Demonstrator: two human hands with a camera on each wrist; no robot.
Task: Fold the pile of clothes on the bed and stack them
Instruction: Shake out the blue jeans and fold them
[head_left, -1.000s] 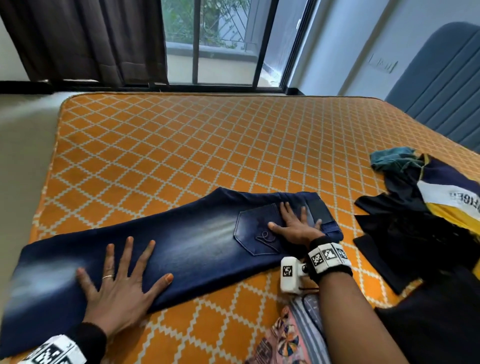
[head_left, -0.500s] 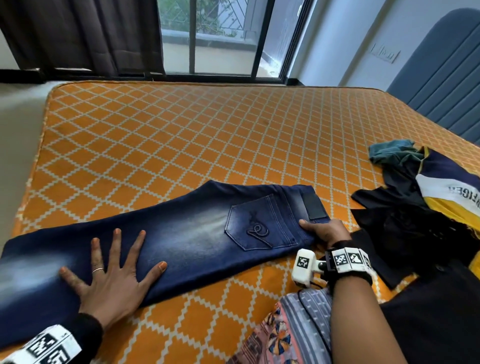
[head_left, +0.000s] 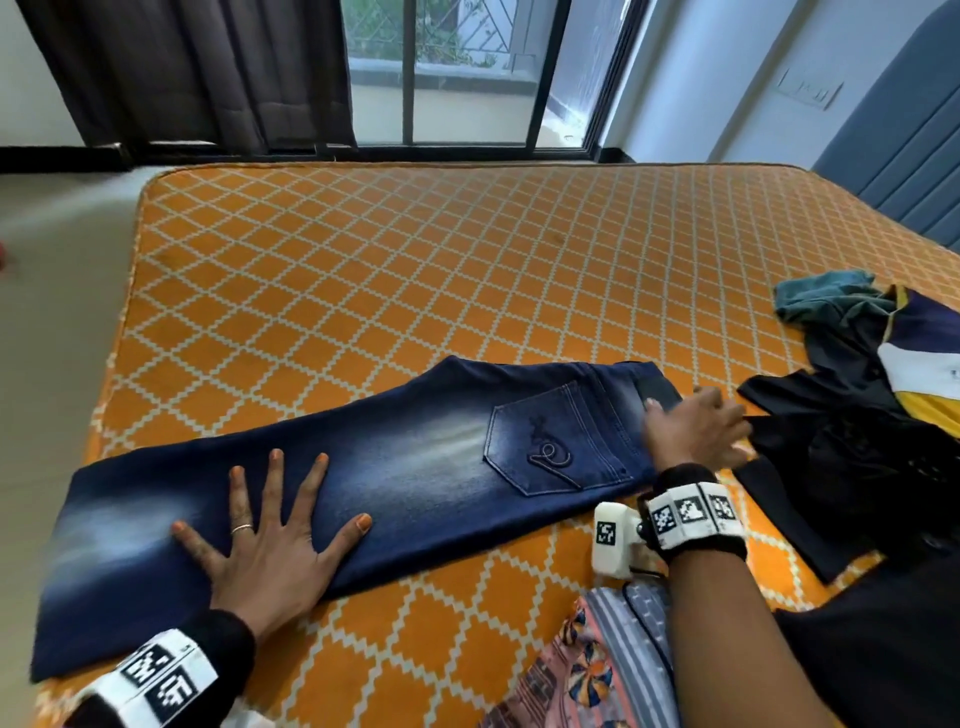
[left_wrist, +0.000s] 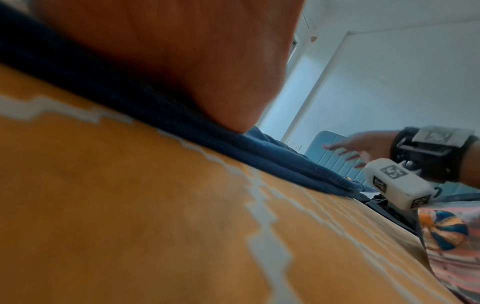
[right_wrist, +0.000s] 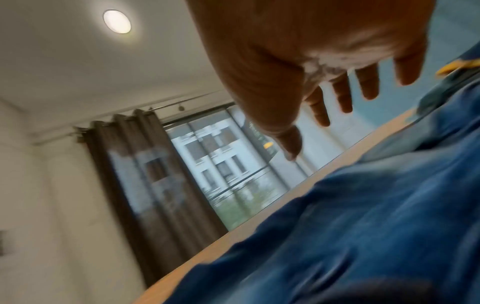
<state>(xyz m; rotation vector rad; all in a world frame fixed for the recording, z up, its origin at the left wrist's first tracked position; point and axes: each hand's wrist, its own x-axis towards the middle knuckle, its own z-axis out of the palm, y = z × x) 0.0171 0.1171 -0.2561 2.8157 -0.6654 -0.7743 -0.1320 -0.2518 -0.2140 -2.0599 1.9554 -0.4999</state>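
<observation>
Blue jeans (head_left: 363, 478) lying across the near part of the orange bed (head_left: 467, 270), legs doubled one on the other, back pocket up, waistband to the right. The left hand (head_left: 270, 540) is planted flat on the thigh section, fingers fanned wide, palm pinning the denim down. Over at the waistband, the right hand (head_left: 693, 434) sits at the end of the jeans with fingers loosely extended; the right wrist view shows those fingers (right_wrist: 342, 96) spread and off the cloth, gripping nothing, though the blur there makes contact hard to call for certain. Just beyond that hand waits the unfolded pile of dark clothes (head_left: 857, 441), a navy, white and yellow top among them, with a teal piece (head_left: 821, 293) at the far edge.

The step in hand looks like the lengthwise fold of the jeans, waist end over toward the hems. To do it cleanly: take the waistband with both layers together, keep the left palm as the anchor so the legs don't creep, carry the waist over in one sweep, and square the edges before smoothing. Watch the near seam seen from the left wrist (left_wrist: 285, 164), where the layers stack; it should stay aligned
</observation>
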